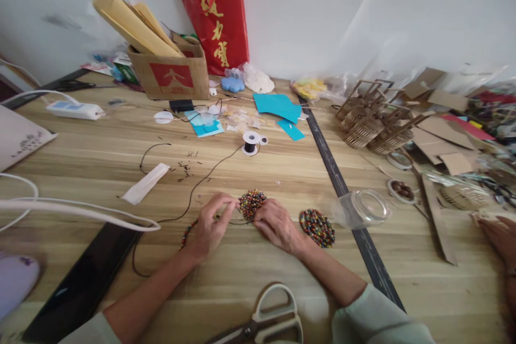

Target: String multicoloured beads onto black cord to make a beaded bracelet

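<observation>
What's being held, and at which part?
The right hand seems to pinch the black cord beside the bead pile; the left hand: can't tell.

Pale wall, wood-grain table, dark strip across it.

A: Is the table lit okay?

B: Yeah, it's lit pretty softly tbh, and shadows are kept faint. Where the light comes from can't really be told. A little glare spot is caught on the black slab, and highlights are picked up along the clear jar.

A: And sharpness?

B: Kinda meh. Fine detail's softened all over, and the clutter on the right is badly stretched and smeared.
</observation>
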Motion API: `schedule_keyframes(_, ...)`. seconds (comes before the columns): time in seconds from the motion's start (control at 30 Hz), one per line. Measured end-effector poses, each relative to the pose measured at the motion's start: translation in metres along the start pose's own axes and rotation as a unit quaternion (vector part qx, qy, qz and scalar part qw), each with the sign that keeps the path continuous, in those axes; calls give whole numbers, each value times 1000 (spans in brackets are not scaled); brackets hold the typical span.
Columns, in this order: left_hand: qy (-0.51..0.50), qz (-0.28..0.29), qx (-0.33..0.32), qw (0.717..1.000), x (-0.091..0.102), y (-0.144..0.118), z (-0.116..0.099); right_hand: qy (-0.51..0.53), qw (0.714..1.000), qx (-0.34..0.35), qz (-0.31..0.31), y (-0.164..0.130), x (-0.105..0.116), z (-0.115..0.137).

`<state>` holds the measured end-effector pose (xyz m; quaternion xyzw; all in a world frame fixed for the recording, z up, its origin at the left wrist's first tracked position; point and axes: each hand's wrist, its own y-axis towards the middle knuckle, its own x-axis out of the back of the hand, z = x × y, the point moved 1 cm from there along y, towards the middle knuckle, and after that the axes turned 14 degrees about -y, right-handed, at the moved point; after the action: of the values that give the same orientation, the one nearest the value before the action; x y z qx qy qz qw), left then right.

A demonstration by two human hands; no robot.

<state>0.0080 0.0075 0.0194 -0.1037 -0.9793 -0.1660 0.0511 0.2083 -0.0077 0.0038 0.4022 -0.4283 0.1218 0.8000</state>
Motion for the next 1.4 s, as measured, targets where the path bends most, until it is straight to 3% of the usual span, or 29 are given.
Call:
schedule_keyframes(0.13,-34,-65,4,997,6,-2,4,2,1000,-1,0,1,1,1)
schedule_keyframes(0.23,-37,-81,-9,996,6,-2,4,2,1000,0,-4,2,2,2)
schedule_keyframes(0.33,-27,-54,-2,998,4,-2,-1,-1,1000,0,-2,2,2,2)
schedule_keyframes(0.43,-3,13,-2,1000,0,-1,-4,-3,1000,0,-1,1,1,1)
schedule_keyframes(0.6,32,106,-109,988,-11,-1,4,4,1000,-3,-7,-1,-1,0)
schedule_keyframes(0.7,42,133,-128,982,-15,-2,10,8,1000,-3,-5,-1,-1,0)
schedule_keyframes(1.0,55,151,-130,978,-14,-2,11,3,1000,0,-15,0,0,1)
schedule_keyframes(1.4,59,152,-129,978,-15,-2,13,-38,999,13,18,1,0,2)
